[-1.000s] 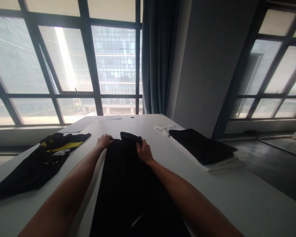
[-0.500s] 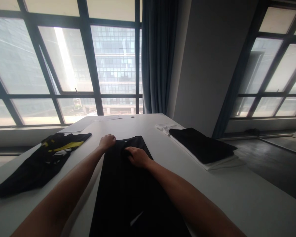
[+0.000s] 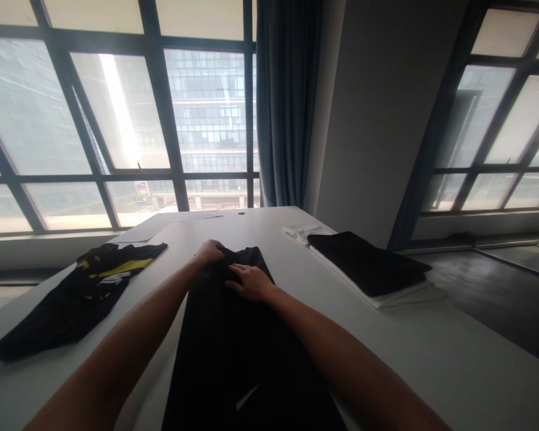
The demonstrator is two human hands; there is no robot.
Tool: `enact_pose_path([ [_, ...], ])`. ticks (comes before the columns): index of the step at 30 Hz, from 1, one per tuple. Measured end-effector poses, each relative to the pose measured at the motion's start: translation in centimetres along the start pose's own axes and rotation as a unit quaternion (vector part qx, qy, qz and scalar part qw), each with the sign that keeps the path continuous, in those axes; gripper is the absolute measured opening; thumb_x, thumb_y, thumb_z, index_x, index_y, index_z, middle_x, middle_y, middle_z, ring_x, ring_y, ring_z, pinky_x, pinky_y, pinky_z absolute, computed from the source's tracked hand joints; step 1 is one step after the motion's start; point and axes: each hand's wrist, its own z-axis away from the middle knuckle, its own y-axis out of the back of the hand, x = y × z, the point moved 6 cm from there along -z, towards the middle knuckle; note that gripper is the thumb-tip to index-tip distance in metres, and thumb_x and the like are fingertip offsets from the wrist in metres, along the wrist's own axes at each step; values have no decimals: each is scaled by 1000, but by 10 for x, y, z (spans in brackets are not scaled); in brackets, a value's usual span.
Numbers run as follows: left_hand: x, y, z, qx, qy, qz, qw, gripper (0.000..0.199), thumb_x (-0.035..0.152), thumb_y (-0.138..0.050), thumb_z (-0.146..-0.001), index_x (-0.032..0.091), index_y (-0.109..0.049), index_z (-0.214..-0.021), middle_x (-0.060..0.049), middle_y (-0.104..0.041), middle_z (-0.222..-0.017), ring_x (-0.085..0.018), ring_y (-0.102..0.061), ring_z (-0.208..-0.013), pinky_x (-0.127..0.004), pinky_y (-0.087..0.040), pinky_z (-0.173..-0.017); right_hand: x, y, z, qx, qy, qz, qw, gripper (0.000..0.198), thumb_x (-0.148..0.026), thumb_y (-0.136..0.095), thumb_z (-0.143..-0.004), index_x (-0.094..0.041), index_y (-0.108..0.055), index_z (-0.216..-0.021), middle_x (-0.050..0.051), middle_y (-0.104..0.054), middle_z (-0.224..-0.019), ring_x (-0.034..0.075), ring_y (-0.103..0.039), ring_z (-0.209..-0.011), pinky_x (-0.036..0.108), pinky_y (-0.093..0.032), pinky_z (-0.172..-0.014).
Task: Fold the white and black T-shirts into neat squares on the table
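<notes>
A long black garment [image 3: 233, 359], folded narrow, lies lengthwise in front of me with a small white mark near its close end. At the far end, my left hand [image 3: 211, 251] pinches the cloth by its upper edge; some fingertips are hidden in the dark fabric. Just right of it, my right hand [image 3: 250, 282] rests on the garment with its fingers stretched out and apart. Whether the garment is a shirt or trousers I cannot tell.
The white table [image 3: 269, 233] carries a black garment with yellow and white print [image 3: 72, 305] on the left. On the right, a folded black cloth [image 3: 368, 263] lies over white cloth [image 3: 399, 296]. Paper sheets [image 3: 141, 230] lie far left, before the windows.
My left hand has moved right along the garment's far edge, closer to my right hand. The right hand's fingers have gone from curled in the cloth to stretched out on it.
</notes>
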Motion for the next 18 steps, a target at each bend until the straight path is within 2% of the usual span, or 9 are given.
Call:
enact_pose_path([
  [4,-15,9,7,41,24,-24,999,41,18,-64,-77,18,-72,-117,-9,-74,-116,-24,-67,-107,-27,-54,-86,9,5,0,-43,-58,-10,997,76,-67,-42,-92,-18,-42,-150,13,-40,-155,29,-35,-143,44,-27,-118],
  [8,-32,7,15,22,62,-66,996,38,14,-66,-72,19,-75,-108,-10,-76,-107,-24,-70,-101,-25,-55,-79,16,-3,6,-164,-117,-7,980,86,-75,-35,-90,-20,-32,-155,10,-23,-162,31,-18,-150,54,-18,-119],
  [10,-34,7,20,9,71,-91,993,34,16,-67,-71,19,-75,-104,-10,-76,-104,-25,-71,-97,-27,-55,-78,17,-7,9,-196,-128,-2,972,91,-78,-35,-87,-21,-24,-158,8,-14,-165,31,-10,-151,56,-13,-120],
  [12,-29,7,27,13,71,-124,990,35,21,-66,-74,18,-73,-108,-14,-74,-111,-30,-68,-104,-36,-53,-85,18,-11,10,-204,-129,6,971,95,-80,-35,-85,-22,-19,-159,7,-9,-165,30,-5,-152,57,-7,-120],
  [14,-19,5,35,30,58,-157,985,40,26,-63,-79,17,-68,-118,-19,-67,-125,-36,-60,-119,-48,-47,-97,21,-14,10,-202,-128,12,971,98,-82,-33,-84,-21,-17,-159,7,-7,-165,30,-3,-152,57,-2,-119],
  [16,-8,-6,46,41,34,-180,982,45,36,-57,-85,18,-63,-126,-20,-59,-136,-38,-50,-129,-56,-39,-103,24,-17,10,-200,-125,15,972,100,-84,-31,-83,-20,-16,-159,7,-6,-165,30,-1,-152,58,1,-119],
  [18,2,-24,58,21,-3,-191,981,54,51,-49,-90,20,-60,-132,-20,-56,-141,-41,-46,-132,-60,-37,-103,27,-18,10,-199,-118,10,973,101,-85,-30,-82,-20,-15,-159,7,-5,-165,29,-1,-152,57,1,-119],
])
